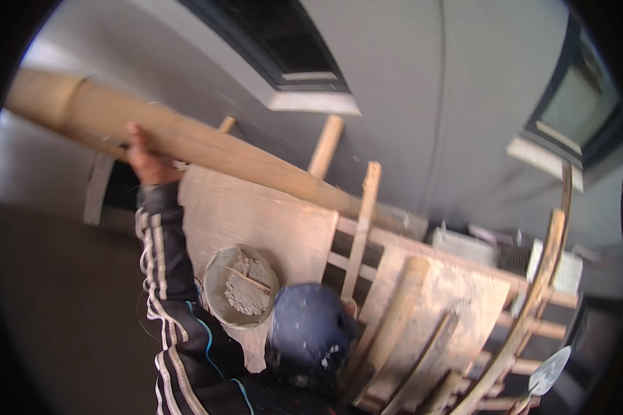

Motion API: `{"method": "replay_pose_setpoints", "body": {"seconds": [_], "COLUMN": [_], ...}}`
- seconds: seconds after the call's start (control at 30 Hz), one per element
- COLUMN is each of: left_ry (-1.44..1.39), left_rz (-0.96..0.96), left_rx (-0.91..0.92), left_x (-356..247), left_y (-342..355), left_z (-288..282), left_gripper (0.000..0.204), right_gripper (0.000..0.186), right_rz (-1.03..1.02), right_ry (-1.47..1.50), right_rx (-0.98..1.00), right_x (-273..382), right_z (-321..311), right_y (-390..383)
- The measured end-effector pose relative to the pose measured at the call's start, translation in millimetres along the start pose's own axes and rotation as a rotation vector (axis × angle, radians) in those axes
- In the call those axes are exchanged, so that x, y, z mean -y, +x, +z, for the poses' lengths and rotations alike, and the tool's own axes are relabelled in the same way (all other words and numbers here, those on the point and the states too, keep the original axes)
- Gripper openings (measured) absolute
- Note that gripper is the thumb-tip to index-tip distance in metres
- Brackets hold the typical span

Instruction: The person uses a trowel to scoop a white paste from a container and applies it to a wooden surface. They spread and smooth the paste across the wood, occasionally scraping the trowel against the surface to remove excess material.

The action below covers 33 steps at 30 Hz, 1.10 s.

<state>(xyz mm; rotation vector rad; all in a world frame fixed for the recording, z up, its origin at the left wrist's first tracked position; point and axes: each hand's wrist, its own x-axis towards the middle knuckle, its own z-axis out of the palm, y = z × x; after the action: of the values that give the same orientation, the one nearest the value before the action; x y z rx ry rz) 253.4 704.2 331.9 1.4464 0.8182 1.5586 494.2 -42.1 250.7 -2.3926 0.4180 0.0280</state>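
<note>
My left hand (149,159) is closed around the underside of a long, thick tan bamboo pole (225,153) that slants from upper left toward the middle right, thumb along its side. Below it lies a pale board (298,242) with a grey-green bucket (214,290) of lumpy grey material and a thin stick in it. A dark blue, plaster-spotted, helmet-like dome (308,325) is beside the bucket; whether someone wears it is unclear. Upright wooden slats (360,225) cross near the pole. My right hand is not in view.
Wooden poles (533,311) and another board (474,311) form a platform at the right, with a trowel-like blade (548,370) at its edge. A grey wall (415,83) with two dark windows (270,34) stands behind; dark floor (62,297) shows below at left.
</note>
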Motion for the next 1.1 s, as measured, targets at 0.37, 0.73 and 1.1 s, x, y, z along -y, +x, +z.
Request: {"method": "replay_pose_setpoints", "body": {"seconds": [0.37, 0.73, 1.1], "left_ry": [0.321, 0.263, 0.310], "left_rz": [0.201, 0.292, 0.218], "left_rx": [0.072, 0.640, 1.229], "left_x": [-40, -24, -63], "left_y": [23, -124, -323], "left_z": [-58, 100, 170], "left_gripper": [0.046, 0.043, 0.056], "right_gripper": [0.044, 0.053, 0.043], "right_rz": [0.080, 0.522, 1.261], "right_ry": [-0.240, -0.181, 0.628], "right_rx": [-0.341, -0.116, -0.028], "right_x": [-18, -82, -75], "right_z": [-48, 68, 67], "right_y": [-100, -183, -305]}}
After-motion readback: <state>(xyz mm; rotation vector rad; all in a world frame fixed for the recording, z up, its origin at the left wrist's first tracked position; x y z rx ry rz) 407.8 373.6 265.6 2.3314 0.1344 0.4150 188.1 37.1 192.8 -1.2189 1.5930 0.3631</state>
